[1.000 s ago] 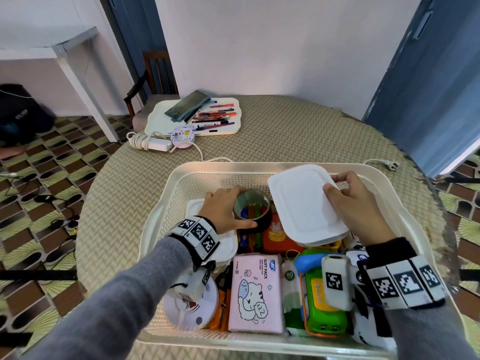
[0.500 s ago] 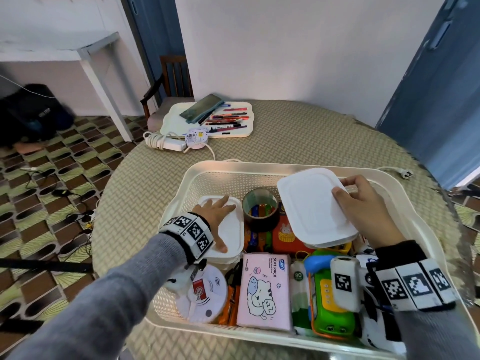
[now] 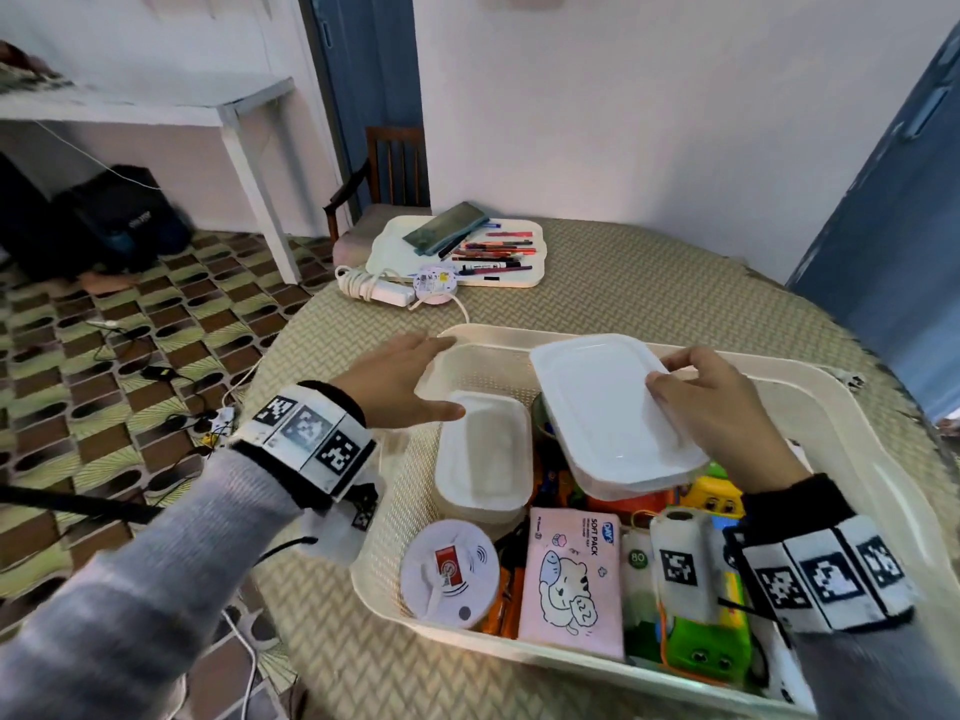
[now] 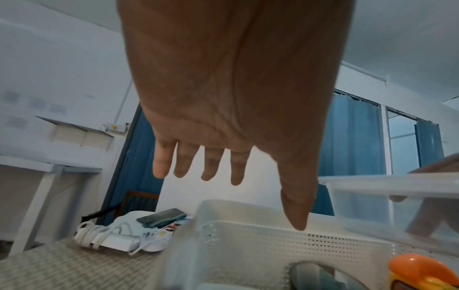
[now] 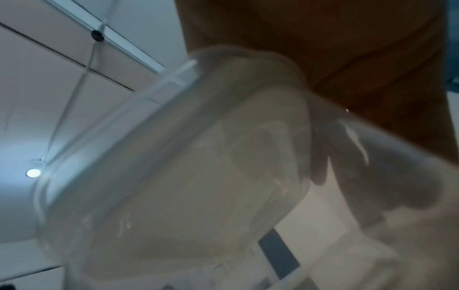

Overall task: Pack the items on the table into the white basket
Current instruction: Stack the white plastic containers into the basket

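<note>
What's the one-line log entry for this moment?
left hand: open, over basket corner | right hand: holding lidded container above white basket | power strip: unpacked

- White walls [image 3: 649, 106] close the room behind a round table [image 3: 649, 283] laid with a beige woven cloth.
- Blue doors or panels stand at the back [image 3: 363, 96] and on the right [image 3: 893, 210].
- The floor [image 3: 104, 324] is tiled in a green, brown and cream pattern, with cables lying on it.
- A wooden chair [image 3: 384, 168] stands beside the table's far edge.
- A white desk [image 3: 228, 127] stands on the left, with a black bag [image 3: 119, 220] below.
- A round ceiling lamp [image 5: 33, 173] glows.
</note>
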The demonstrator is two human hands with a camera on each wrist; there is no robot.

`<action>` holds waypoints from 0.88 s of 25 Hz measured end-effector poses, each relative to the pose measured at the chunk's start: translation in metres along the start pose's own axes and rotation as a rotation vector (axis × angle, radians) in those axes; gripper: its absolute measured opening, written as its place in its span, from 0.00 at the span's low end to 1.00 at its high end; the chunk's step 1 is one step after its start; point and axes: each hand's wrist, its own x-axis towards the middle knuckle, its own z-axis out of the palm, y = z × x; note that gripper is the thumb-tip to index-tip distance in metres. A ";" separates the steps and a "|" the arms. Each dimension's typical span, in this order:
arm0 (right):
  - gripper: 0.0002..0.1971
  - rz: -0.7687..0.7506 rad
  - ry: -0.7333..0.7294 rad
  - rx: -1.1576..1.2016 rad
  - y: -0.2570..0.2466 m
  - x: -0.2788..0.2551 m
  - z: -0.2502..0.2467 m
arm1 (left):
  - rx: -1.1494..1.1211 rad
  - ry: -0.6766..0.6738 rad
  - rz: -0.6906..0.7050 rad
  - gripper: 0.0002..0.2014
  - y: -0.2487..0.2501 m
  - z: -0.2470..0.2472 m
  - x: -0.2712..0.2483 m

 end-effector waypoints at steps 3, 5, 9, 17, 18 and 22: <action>0.04 0.002 -0.098 -0.051 -0.017 -0.006 0.031 | -0.112 -0.034 0.001 0.46 -0.021 0.010 -0.008; 0.06 0.000 -0.156 -0.126 -0.023 -0.008 0.052 | -0.233 -0.085 0.008 0.45 -0.029 0.024 -0.013; 0.11 0.008 -0.179 -0.259 -0.025 -0.005 0.095 | -0.622 0.000 0.062 0.43 -0.045 0.049 -0.019; 0.19 -0.146 0.058 -0.391 -0.010 -0.007 0.130 | -1.023 0.115 0.161 0.40 -0.053 0.072 -0.020; 0.19 -0.244 0.094 -0.440 -0.008 -0.008 0.130 | -1.047 0.109 0.169 0.41 -0.055 0.072 -0.018; 0.18 -0.424 -0.156 -0.365 -0.007 -0.017 0.136 | -1.102 0.078 0.171 0.41 -0.057 0.074 -0.017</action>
